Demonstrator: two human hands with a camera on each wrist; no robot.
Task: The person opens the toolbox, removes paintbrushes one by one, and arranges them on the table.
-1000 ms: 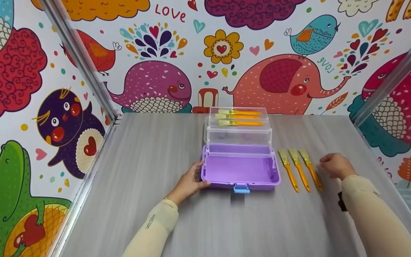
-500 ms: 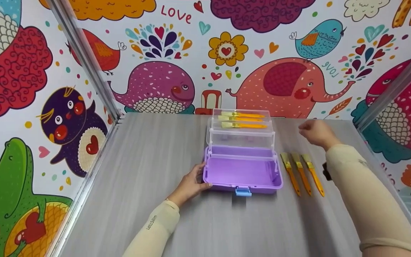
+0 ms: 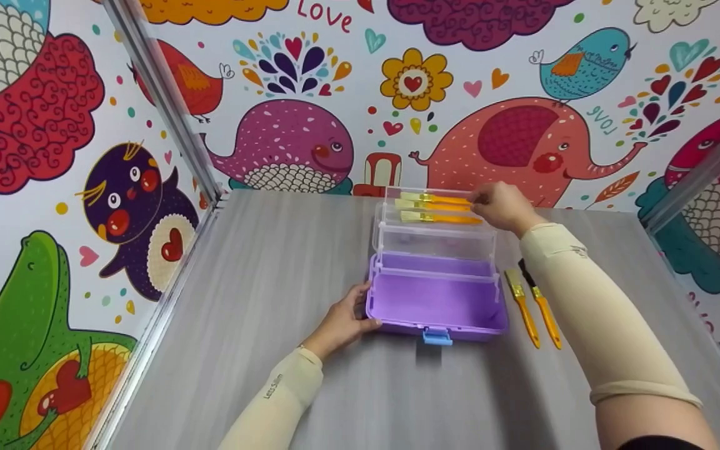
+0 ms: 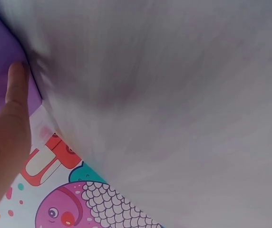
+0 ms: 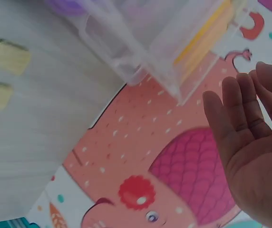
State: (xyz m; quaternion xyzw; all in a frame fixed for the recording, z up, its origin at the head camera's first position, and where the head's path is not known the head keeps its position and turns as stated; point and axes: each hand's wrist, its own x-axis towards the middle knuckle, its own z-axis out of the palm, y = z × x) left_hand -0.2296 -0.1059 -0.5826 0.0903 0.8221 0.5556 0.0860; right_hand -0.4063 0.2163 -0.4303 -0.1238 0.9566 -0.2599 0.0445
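Observation:
A purple storage box (image 3: pixel 435 303) with a blue latch (image 3: pixel 437 336) stands opened out on the table. My left hand (image 3: pixel 341 319) holds its front left corner, thumb at the front and fingers along the side; one finger (image 4: pixel 17 88) lies against the purple wall in the left wrist view. Three flat paintbrushes (image 3: pixel 441 219) with orange handles lie in the raised clear top tray (image 3: pixel 397 192). My right hand (image 3: pixel 502 205) is at the handle ends of these brushes. Its fingers (image 5: pixel 231 102) look loosely extended beside the tray in the right wrist view, with nothing seen in them.
More paintbrushes (image 3: pixel 525 312) lie on the grey table (image 3: pixel 272 262) right of the box, partly hidden by my right forearm; their bristles (image 5: pixel 10 58) show in the right wrist view. A clear middle tray (image 3: pixel 438 240) sits below the top one. Cartoon-printed walls (image 3: pixel 310 137) enclose the table.
My right hand has moved from beside the table brushes up and leftward to the top tray's brush handles. The left hand stays at the box corner. The head view has shifted slightly.

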